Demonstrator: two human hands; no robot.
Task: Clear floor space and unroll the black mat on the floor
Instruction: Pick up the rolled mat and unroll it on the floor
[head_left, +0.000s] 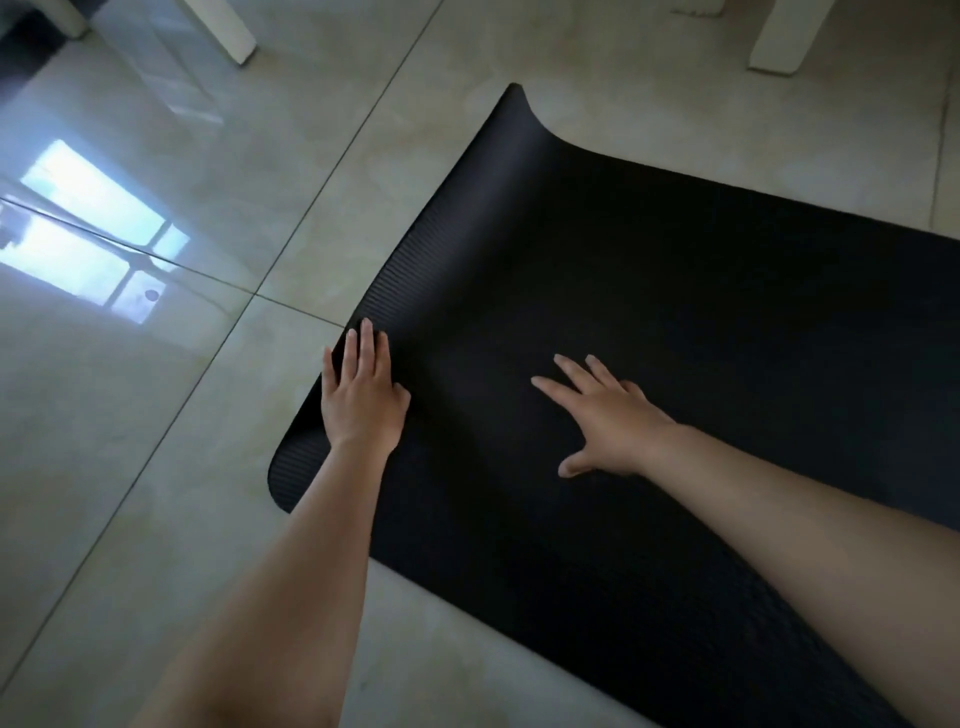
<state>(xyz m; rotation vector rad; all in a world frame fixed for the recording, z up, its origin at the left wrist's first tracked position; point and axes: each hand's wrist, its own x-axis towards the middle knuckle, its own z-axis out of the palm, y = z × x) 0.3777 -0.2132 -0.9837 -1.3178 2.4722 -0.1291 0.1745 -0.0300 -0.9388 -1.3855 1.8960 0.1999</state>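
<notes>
Left hand (361, 392), right hand (605, 418), flat on black mat (649, 291)

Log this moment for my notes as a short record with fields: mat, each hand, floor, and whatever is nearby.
mat: black mat unrolled on the floor, its end edge still curling up
left hand: left hand flat, palm down, on the curled edge
right hand: right hand spread flat on the mat further in
floor: glossy pale tiles reflecting a window
nearby: white furniture legs beyond the mat

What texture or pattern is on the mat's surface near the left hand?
Fine parallel ribbing on the black mat, clearest by the left hand in the head view.
</notes>
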